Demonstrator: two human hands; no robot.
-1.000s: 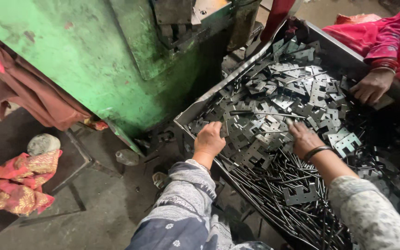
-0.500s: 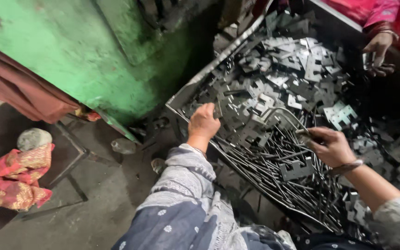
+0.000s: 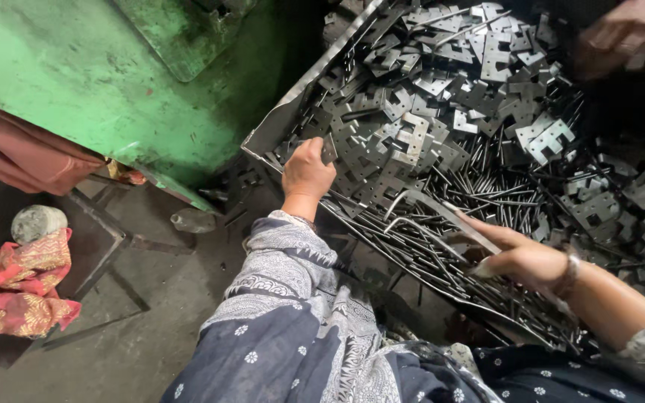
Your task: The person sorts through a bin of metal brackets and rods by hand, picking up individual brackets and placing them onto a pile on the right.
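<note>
A metal tray point(image 3: 287, 118) holds a heap of flat, notched grey metal plates point(image 3: 442, 89) and a layer of thin dark metal rods point(image 3: 427, 254). My left hand point(image 3: 307, 170) rests at the tray's near left corner, its fingers curled around a plate at the edge of the heap. My right hand point(image 3: 518, 257) lies lower right on the rods. Its thumb and fingers pinch a long rod with a hooked end point(image 3: 431, 203). Both my sleeves are dark patterned cloth.
Another person's hand point(image 3: 621, 37), blurred, reaches over the tray's far right. A big green machine body point(image 3: 76, 75) stands left of the tray. A red patterned cloth point(image 3: 13, 295) and a round grey lump point(image 3: 37, 222) lie on the dark floor at left.
The view has shifted closer to the tray. My right hand pulled back from the plates to the rods and took hold of the hooked rod. My left hand stays at the tray's corner.
</note>
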